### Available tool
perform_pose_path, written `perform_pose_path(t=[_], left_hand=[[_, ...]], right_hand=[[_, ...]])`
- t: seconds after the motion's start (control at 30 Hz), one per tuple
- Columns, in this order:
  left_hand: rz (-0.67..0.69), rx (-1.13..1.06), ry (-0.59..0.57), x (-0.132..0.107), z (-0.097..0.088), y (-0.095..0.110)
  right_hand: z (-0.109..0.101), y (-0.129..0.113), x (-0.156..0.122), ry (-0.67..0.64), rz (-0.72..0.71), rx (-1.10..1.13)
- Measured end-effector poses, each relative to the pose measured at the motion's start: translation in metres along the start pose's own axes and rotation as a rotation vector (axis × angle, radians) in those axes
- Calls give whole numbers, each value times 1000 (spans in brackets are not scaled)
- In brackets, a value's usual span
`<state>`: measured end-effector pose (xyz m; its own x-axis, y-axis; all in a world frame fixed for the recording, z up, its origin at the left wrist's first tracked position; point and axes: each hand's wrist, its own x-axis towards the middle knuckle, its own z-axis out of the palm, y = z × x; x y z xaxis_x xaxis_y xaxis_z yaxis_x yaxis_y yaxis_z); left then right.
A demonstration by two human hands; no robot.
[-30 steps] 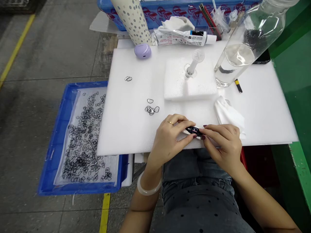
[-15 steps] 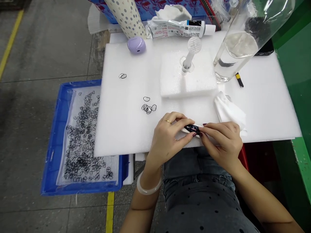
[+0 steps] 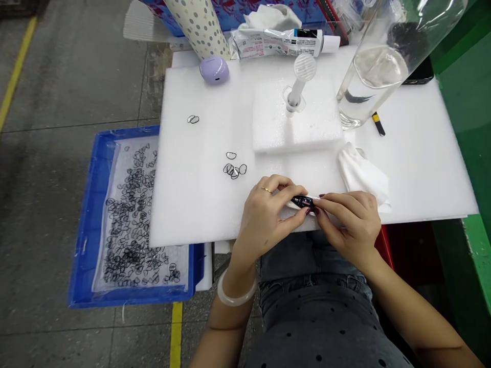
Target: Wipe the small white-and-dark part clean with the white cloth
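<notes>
Versus 1 s ago: no real change. Left hand [image 3: 264,214] and right hand [image 3: 347,220] still meet fingertip to fingertip, both pinching 1 small dark oblong part [image 3: 303,202] just over the near edge of the white foam sheet [image 3: 199,204]. Judged: the handling goes on in place.

Counts: about 6 thin black wire rings [image 3: 233,168] loose ahead of the left hand, 2 more [image 3: 193,119] further left, 1 blue plastic tray [image 3: 86,214] with a mass of them, 1 clear glass bottle [image 3: 372,71].
</notes>
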<state>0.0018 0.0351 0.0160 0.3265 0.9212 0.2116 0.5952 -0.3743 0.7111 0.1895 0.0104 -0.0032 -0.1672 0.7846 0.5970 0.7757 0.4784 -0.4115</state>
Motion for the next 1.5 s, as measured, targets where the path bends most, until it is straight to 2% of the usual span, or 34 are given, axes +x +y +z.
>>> perform_pose_path(t=[0.17,0.3,0.37,0.5,0.67,0.83,1.03,1.27,1.43,1.5], left_hand=[[-5,-7,5,0,0,0],[-2,-7,1,-1,-1,-1],[-2,-25,-14,-1,-2,-2],[15,-48,-40,-2,-4,-4],[16,-33,-19,-2,-4,-4],[12,-26,-20,-3,-3,-3],[8,-26,-24,-2,-3,-4],[2,-23,-18,-2,-3,-3],[1,-22,-23,-3,-3,-3],[2,-21,-24,-3,-4,-3]], right_hand=[[1,0,-2,0,-44,-1],[0,-3,1,-82,3,-87],[-3,-3,3,-111,45,-28],[-8,1,1,-29,42,138],[-6,2,-4,-57,-39,48],[-5,-1,1,-158,4,-38],[-9,3,-3,-62,24,131],[-9,-1,1,-215,2,-33],[-11,1,-1,-140,27,110],[-12,1,-2,-155,0,92]])
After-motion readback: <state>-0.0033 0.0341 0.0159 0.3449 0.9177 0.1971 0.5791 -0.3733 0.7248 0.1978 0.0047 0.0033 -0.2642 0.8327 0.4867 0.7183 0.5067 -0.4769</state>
